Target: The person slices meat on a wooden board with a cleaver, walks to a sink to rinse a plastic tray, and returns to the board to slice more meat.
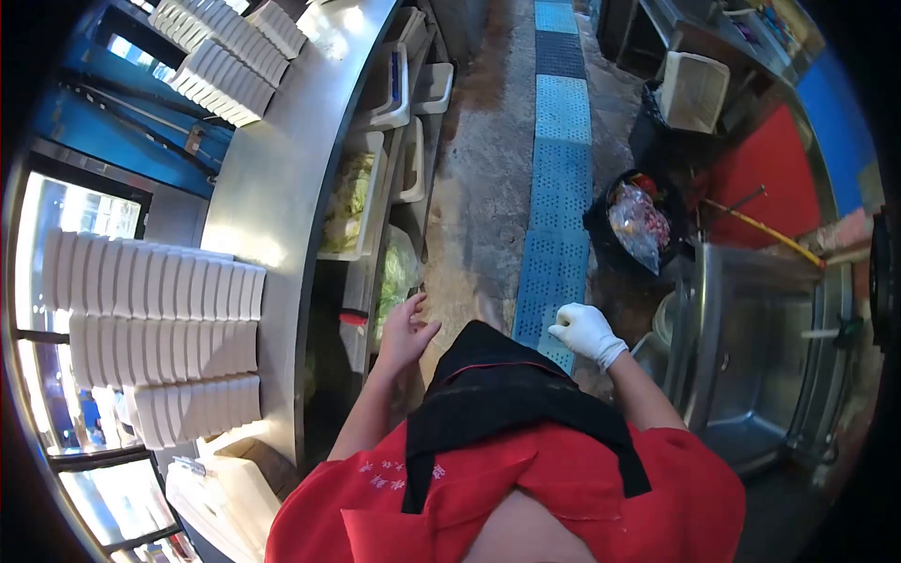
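Note:
My left hand (408,335) is bare and hangs in the air beside the shelf under the counter. Its thumb and fingers are apart and hold nothing. Closest to it is a clear plastic bag of green vegetables (399,272) on the lower shelf. My right hand (588,334) wears a white glove, its fingers curled into a loose fist with nothing showing in it. It hovers above the blue perforated floor mat (558,206), left of the metal sink (760,366). A black apron (507,399) covers my front over a red shirt.
Stacked white foam containers (155,277) stand on the steel counter (282,188) at left. White tubs (434,89) and a tub of leafy vegetables (349,202) fill the shelves below. At right are a black bin (601,220) with bagged waste and a yellow-handled pole (765,230).

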The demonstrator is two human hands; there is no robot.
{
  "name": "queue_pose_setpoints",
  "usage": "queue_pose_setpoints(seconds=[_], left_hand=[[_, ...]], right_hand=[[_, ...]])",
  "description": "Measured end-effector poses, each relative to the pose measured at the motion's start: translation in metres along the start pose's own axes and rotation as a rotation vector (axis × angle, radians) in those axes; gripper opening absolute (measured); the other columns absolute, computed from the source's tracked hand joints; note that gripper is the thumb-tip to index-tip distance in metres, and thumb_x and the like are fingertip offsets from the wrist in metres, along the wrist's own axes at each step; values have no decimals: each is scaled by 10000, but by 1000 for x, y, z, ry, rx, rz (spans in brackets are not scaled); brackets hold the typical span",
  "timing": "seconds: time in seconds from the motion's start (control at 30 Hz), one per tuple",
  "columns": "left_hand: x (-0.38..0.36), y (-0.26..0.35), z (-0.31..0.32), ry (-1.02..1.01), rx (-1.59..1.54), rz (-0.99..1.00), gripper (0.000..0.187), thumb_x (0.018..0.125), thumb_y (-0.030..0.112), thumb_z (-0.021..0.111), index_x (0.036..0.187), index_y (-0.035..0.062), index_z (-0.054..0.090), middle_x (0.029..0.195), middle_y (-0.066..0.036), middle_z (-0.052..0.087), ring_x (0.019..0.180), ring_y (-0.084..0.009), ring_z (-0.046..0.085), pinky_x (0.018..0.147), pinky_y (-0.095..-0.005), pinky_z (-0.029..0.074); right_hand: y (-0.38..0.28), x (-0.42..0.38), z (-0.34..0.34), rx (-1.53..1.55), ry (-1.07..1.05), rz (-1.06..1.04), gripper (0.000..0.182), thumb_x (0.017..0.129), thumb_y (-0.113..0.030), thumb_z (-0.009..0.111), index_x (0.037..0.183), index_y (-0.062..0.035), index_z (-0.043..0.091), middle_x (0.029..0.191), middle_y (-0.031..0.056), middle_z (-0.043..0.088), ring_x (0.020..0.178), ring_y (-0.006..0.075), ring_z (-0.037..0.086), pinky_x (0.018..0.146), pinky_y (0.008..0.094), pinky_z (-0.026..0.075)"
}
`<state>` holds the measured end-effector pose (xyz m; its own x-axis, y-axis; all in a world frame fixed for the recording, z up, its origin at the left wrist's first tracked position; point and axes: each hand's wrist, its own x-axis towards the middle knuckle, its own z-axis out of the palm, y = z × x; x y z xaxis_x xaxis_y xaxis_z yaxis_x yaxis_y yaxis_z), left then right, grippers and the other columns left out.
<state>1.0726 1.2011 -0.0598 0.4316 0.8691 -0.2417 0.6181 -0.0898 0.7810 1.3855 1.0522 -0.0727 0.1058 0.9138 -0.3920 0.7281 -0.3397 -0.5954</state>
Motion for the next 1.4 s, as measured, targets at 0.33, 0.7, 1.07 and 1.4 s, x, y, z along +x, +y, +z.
queue_pose_setpoints(seconds=[0.33,0.7,1.07,1.4], left_hand=[[419,-15,-35,175,-994,-281,500,909,95,661,1351,19,440,1072,-113,638,907,-196,661,708,-279,539],[681,-197,-61,621,-1126,-654,312,962,65,493,1273,29,483,1309,-222,426,1201,-452,441,848,-634,564],[636,-81,-70,682,-1428,-837,215,973,50,454,1133,-94,456,992,-280,639,819,-306,692,510,-243,521],[540,33,-6,771,-1447,-780,266,839,-35,480,1092,-114,469,1020,-260,636,850,-304,683,528,-213,444]], right_hand=[[6,272,-89,175,-77,-175,324,845,-197,614,1117,-35,678,1072,172,691,997,312,668,899,365,508],[-64,624,-115,216,-324,-185,515,802,-310,646,1218,-7,623,1178,231,642,1123,375,599,982,395,463],[-127,775,-24,618,-128,220,428,718,-140,695,1102,42,650,1052,295,657,1041,414,633,903,409,499],[52,697,-93,924,96,442,248,758,-57,556,945,14,702,801,124,690,739,232,652,695,357,507]])
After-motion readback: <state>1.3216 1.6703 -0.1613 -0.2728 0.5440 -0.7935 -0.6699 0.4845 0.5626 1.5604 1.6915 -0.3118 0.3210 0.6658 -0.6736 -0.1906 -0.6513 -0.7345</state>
